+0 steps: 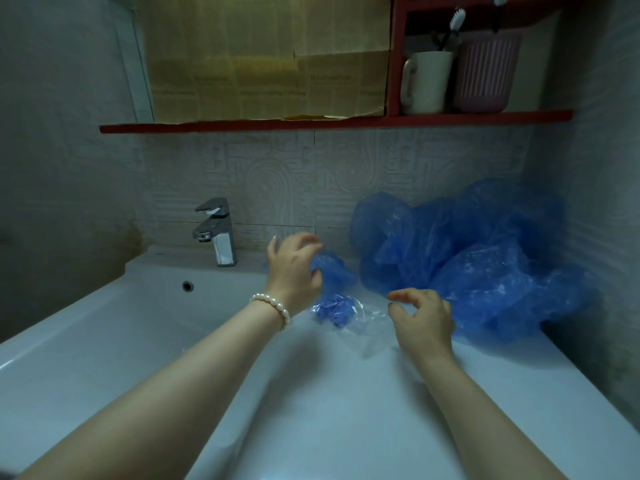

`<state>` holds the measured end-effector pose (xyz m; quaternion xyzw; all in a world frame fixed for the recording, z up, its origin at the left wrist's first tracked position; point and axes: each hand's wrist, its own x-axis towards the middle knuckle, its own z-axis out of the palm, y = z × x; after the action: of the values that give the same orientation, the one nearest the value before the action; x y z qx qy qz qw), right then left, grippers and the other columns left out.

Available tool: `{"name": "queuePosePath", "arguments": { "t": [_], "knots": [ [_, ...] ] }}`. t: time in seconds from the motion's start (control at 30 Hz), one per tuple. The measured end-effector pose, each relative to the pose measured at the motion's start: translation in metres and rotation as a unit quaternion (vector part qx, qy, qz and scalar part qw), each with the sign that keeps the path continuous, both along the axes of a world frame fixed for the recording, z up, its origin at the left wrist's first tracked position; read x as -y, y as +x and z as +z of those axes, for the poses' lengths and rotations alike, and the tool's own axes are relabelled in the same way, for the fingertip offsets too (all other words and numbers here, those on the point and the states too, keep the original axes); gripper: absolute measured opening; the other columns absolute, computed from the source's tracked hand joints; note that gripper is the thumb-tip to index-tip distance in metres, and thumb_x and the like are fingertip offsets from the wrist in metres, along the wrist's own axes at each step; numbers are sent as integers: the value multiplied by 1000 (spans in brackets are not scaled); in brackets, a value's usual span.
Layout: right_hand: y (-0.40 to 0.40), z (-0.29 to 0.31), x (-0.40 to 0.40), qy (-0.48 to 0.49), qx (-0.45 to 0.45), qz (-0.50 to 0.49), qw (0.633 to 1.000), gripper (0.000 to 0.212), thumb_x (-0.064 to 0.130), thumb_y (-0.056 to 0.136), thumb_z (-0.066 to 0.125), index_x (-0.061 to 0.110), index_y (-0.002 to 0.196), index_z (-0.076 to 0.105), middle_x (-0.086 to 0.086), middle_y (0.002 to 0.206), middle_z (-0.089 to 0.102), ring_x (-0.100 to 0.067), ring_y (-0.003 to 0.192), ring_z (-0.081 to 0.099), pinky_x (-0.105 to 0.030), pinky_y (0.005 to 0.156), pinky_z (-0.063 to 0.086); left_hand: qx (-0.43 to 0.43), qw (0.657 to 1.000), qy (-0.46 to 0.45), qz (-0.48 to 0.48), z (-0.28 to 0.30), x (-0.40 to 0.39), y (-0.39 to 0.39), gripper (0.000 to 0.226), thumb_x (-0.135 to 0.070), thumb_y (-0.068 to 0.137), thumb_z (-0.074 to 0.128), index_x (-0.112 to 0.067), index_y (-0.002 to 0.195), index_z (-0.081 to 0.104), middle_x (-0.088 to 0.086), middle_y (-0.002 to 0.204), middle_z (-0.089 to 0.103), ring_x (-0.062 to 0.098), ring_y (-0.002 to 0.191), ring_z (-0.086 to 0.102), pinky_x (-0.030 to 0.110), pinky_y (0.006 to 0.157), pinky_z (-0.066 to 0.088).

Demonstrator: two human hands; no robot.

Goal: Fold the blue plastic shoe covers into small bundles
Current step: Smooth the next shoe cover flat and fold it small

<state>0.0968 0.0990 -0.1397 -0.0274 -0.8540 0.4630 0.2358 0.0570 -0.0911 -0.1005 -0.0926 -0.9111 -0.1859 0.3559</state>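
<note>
My left hand (pixel 294 268) reaches to the back rim of the sink, its fingers curled over a small crumpled blue shoe-cover bundle (pixel 334 271) that it grips beside the tap. A second, tighter blue bundle (pixel 334 308) lies inside a clear plastic bag (pixel 370 327) on the counter just below. My right hand (pixel 424 320) hovers over the bag's right end with loosely curled fingers and holds nothing. A big heap of loose blue shoe covers (pixel 478 268) fills the counter corner to the right.
The white sink basin (pixel 114 327) lies to the left, with a chrome tap (pixel 218 233) at its back. Overhead, a red shelf (pixel 346 122) carries a white mug (pixel 427 83) and a pink ribbed cup (pixel 485 74). Tiled walls close the back and right.
</note>
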Motion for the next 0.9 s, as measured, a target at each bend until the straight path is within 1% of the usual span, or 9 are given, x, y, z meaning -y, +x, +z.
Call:
{"name": "queuePosePath", "arguments": {
  "t": [0.13, 0.27, 0.4, 0.47, 0.53, 0.63, 0.77, 0.83, 0.9],
  "knots": [
    [3, -1, 3, 7, 8, 12, 1000, 15, 15, 85, 59, 23, 90, 70, 1, 109, 55, -20, 114, 39, -28, 92, 23, 178, 970, -128, 108, 3, 3, -2, 24, -25, 78, 60, -36, 96, 70, -1, 158, -2, 32, 140, -24, 58, 103, -23],
    [2, -4, 1, 87, 18, 9, 996, 14, 17, 83, 59, 24, 87, 70, 7, 94, 57, -19, 105, 45, -30, 92, 27, 324, 922, -166, 129, -13, 7, -13, 36, -25, 85, 49, -33, 119, 60, -4, 156, 16, 28, 145, -4, 64, 104, -14],
    [4, -7, 8, 89, 14, 102, 991, 12, 17, 77, 58, 24, 69, 60, 8, 54, 50, -15, 62, 50, -28, 66, 40, 220, 973, 31, 68, -22, 0, -10, 31, -18, 86, 51, -29, 115, 56, -5, 133, 51, 15, 129, 40, 47, 114, 1],
    [4, -10, 11, 84, 39, 150, 984, 7, 24, 74, 55, 27, 68, 56, 6, 53, 52, -15, 61, 54, -27, 63, 44, 115, 980, 155, 49, -15, -1, -8, 32, -16, 83, 58, -20, 114, 62, -2, 123, 57, 17, 120, 49, 37, 111, 22],
    [1, -14, 13, 89, 82, 185, 975, 9, 34, 74, 52, 32, 81, 58, 8, 72, 65, -18, 83, 61, -32, 85, 45, 35, 958, 285, 3, -2, -3, -2, 32, -8, 77, 65, -11, 108, 64, 4, 109, 58, 23, 106, 57, 34, 98, 42],
    [-3, -21, 13, 143, 153, 194, 958, 55, 57, 74, 49, 39, 126, 48, 7, 118, 61, -17, 116, 51, -33, 100, 29, 16, 918, 392, -61, 20, -11, 10, 45, 0, 74, 69, -8, 117, 59, 5, 112, 54, 17, 102, 56, 33, 90, 51],
    [-3, -18, 12, 137, 114, 167, 970, 59, 53, 85, 51, 36, 139, 36, 4, 137, 48, -17, 127, 43, -35, 105, 26, 153, 731, 625, -228, 42, -19, 32, 44, 12, 78, 61, -3, 119, 56, 13, 101, 60, 20, 70, 66, 25, 57, 57],
    [0, -11, 12, -19, 65, 199, 978, 44, 51, 85, 55, 34, 125, 47, 1, 134, 53, -13, 114, 52, -28, 95, 41, 254, 653, 647, -302, 43, -15, 41, 31, 5, 77, 56, -1, 108, 61, 14, 89, 63, 19, 63, 64, 26, 59, 55],
    [8, 0, 14, -241, 84, 274, 927, 37, 47, 89, 51, 26, 118, 56, -2, 128, 60, -13, 105, 59, -23, 82, 46, 331, 577, 660, -350, 39, -8, 46, 21, -10, 75, 52, -4, 93, 62, 10, 77, 63, 19, 61, 64, 25, 59, 54]
  ]
}}
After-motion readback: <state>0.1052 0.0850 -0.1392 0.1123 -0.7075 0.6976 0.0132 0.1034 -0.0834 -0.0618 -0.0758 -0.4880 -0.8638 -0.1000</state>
